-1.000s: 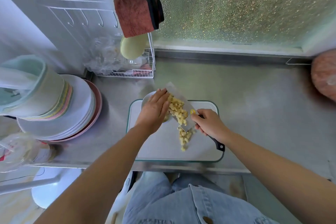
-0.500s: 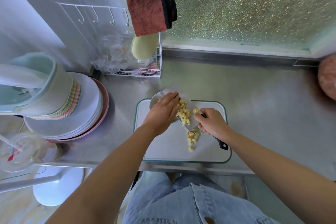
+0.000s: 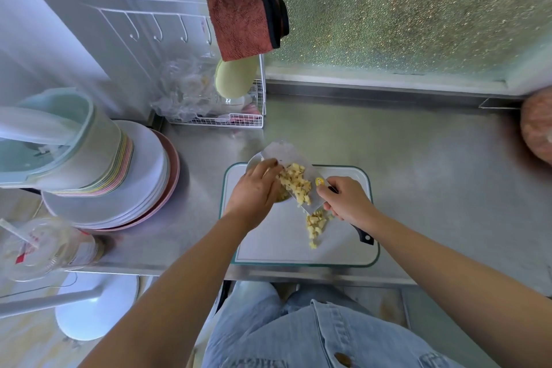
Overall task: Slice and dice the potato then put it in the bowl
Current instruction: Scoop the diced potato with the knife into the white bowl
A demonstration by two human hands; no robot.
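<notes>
Yellow potato dice [image 3: 294,182] lie heaped on the flat blade of a cleaver [image 3: 283,154], which is tilted over a small bowl [image 3: 252,163] at the far left corner of the white cutting board [image 3: 280,245]. My right hand [image 3: 346,200] grips the cleaver's black handle. My left hand [image 3: 254,191] rests against the dice on the blade with fingers extended, covering most of the bowl. A smaller pile of diced potato [image 3: 316,224] lies on the board below the blade.
A stack of plates [image 3: 143,188] with a pale green tub [image 3: 59,140] stands at the left. A white wire rack [image 3: 227,119] with a red cloth [image 3: 242,24] is at the back. A plastic cup [image 3: 38,248] sits front left. The steel counter [image 3: 418,158] extends right.
The cleaver with the dice has lifted off the board and shifted over the bowl. My left hand stays against the dice. The small pile remains on the board.
</notes>
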